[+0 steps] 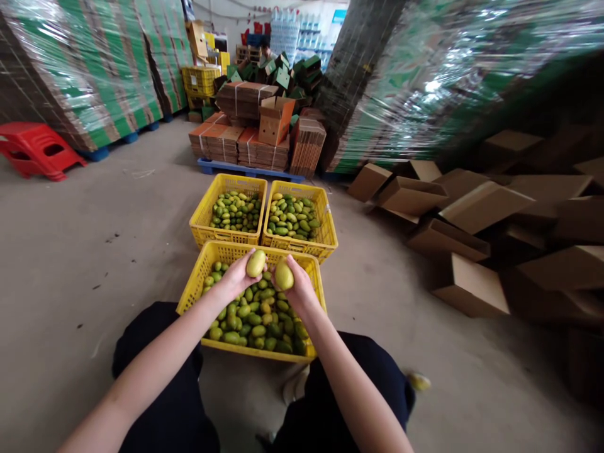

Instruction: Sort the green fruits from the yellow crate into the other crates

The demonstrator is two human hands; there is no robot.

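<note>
My left hand is closed around a yellow-green mango. A second, yellower mango is gripped in my right hand. Both hands are side by side above the nearest yellow crate, a small gap between the two fruits. Many green and yellowish mangoes fill that crate, partly hidden by my hands and forearms. Just beyond it stand two more yellow crates, one on the left and one on the right, each holding similar fruit.
Cardboard boxes lie heaped at right. A blue pallet with flattened cartons stands behind the crates. Wrapped pallet stacks line both sides. A red stool is at left, and a loose mango lies by my right leg.
</note>
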